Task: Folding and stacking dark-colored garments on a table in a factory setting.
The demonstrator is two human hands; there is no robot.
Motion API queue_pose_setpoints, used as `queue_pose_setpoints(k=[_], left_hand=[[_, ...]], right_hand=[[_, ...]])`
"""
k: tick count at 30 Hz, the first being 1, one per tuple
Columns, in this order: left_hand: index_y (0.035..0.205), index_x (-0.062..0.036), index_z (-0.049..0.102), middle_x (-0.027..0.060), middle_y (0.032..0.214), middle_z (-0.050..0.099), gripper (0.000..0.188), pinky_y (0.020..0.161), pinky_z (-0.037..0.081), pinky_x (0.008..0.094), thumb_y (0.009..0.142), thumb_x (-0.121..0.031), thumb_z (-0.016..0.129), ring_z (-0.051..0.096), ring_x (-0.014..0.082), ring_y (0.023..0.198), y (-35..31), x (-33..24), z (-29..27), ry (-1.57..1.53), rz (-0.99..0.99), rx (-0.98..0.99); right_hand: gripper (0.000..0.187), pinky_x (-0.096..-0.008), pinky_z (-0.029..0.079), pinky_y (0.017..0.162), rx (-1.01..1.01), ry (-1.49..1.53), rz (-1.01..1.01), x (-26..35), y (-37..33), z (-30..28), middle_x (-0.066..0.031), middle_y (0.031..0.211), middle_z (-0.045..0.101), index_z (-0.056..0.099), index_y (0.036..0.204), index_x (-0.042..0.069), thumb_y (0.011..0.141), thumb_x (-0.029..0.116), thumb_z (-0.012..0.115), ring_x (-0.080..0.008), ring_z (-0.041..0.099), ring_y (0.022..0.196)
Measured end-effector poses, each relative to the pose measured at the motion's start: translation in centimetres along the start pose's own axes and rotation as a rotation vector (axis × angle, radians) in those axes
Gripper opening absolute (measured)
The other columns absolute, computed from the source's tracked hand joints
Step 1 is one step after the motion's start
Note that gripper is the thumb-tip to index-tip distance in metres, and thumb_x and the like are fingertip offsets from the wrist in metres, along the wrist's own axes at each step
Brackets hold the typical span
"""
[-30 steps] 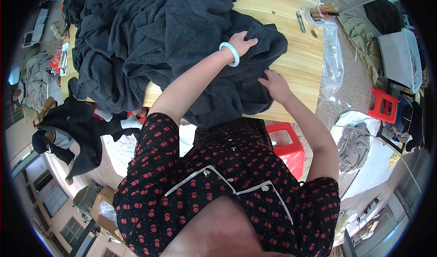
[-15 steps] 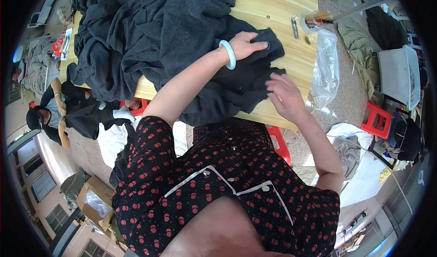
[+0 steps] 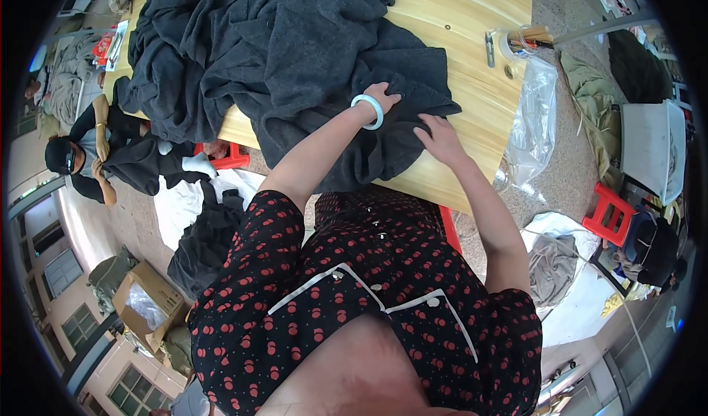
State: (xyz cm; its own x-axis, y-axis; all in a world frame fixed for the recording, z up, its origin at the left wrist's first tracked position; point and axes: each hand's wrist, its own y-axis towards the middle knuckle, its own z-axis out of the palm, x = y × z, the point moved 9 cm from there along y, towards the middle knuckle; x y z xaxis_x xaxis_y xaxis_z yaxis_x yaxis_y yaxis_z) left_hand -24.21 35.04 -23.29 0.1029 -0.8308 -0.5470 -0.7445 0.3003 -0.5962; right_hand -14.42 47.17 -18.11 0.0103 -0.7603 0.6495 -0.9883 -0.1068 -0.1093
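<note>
A large heap of dark grey cloth (image 3: 310, 62) lies crumpled over the wooden table. One flatter panel of it reaches out to the right with a straight edge. My left hand (image 3: 380, 102), with a pale bracelet (image 3: 369, 111) at its wrist, is closed on a fold near that panel; its fingertips are partly hidden in the cloth. To its right, my right hand (image 3: 444, 140) has its fingers apart at the cloth's near right border. Its fingertips are at the fabric's edge and hold nothing that I can see.
The wooden table (image 3: 483, 91) carries a small metal tool (image 3: 490, 49), a tub of tools (image 3: 510, 45) and a clear plastic bag (image 3: 537, 113) at its right edge. A red stool (image 3: 609, 213) and a white bin (image 3: 653, 150) stand farther right. At left, a co-worker (image 3: 96, 150) sits handling dark cloth.
My left hand has drawn back toward me and slightly left. My right hand has shifted a little nearer to me, and the right panel of cloth lies flatter and wider.
</note>
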Motion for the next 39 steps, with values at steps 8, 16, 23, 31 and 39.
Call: queue_pose_setpoints(k=[8,16,23,31,39], left_hand=[[0.121,-0.0007,0.040,0.0178,0.125,0.039,0.058,0.097,0.030,0.0329,0.077,-0.035,0.054,0.037,0.0292,0.116,-0.2,-0.6,-0.1,-0.064,-0.004,0.021],[0.112,0.0030,0.049,0.0208,0.114,0.049,0.053,0.093,0.034,0.0339,0.076,-0.036,0.053,0.045,0.0311,0.108,-0.2,-2.5,-1.2,-0.142,0.090,-0.057],[0.103,-0.0025,0.056,0.0168,0.109,0.053,0.054,0.087,0.040,0.0323,0.068,-0.042,0.055,0.050,0.0282,0.103,-3.1,-6.2,-3.2,-0.208,0.292,-0.113],[0.099,-0.0028,0.058,0.0177,0.100,0.057,0.043,0.082,0.042,0.0359,0.072,-0.036,0.053,0.054,0.0301,0.095,-1.3,-5.7,-1.4,-0.407,0.171,-0.100],[0.099,-0.0030,0.059,0.0186,0.103,0.056,0.046,0.085,0.041,0.0343,0.068,-0.036,0.054,0.053,0.0296,0.097,-1.2,-5.0,-1.3,-0.385,0.210,-0.114]], right_hand=[[0.033,-0.0319,0.042,0.075,0.354,0.312,0.335,-4.7,-2.9,0.7,-0.0143,0.091,0.058,0.057,0.096,0.005,0.068,0.021,0.064,-0.0295,0.054,0.084],[0.008,-0.0363,0.043,0.065,0.212,-0.203,-0.058,-3.0,-2.3,-1.7,-0.0149,0.070,0.052,0.055,0.073,0.001,0.068,0.007,0.057,-0.0313,0.051,0.072],[0.023,-0.0374,0.042,0.069,-0.068,-0.214,-0.492,9.0,2.5,-6.7,-0.0129,0.078,0.055,0.057,0.093,0.005,0.073,-0.001,0.046,-0.0288,0.052,0.076],[0.014,-0.0386,0.042,0.069,0.058,-0.422,-0.434,7.5,5.5,-6.9,-0.0174,0.082,0.056,0.055,0.088,-0.001,0.079,0.008,0.051,-0.0325,0.053,0.078],[0.011,-0.0331,0.043,0.067,0.127,-0.095,-0.228,6.2,6.3,-5.7,-0.0140,0.079,0.055,0.052,0.084,0.002,0.074,0.006,0.050,-0.0272,0.055,0.071]])
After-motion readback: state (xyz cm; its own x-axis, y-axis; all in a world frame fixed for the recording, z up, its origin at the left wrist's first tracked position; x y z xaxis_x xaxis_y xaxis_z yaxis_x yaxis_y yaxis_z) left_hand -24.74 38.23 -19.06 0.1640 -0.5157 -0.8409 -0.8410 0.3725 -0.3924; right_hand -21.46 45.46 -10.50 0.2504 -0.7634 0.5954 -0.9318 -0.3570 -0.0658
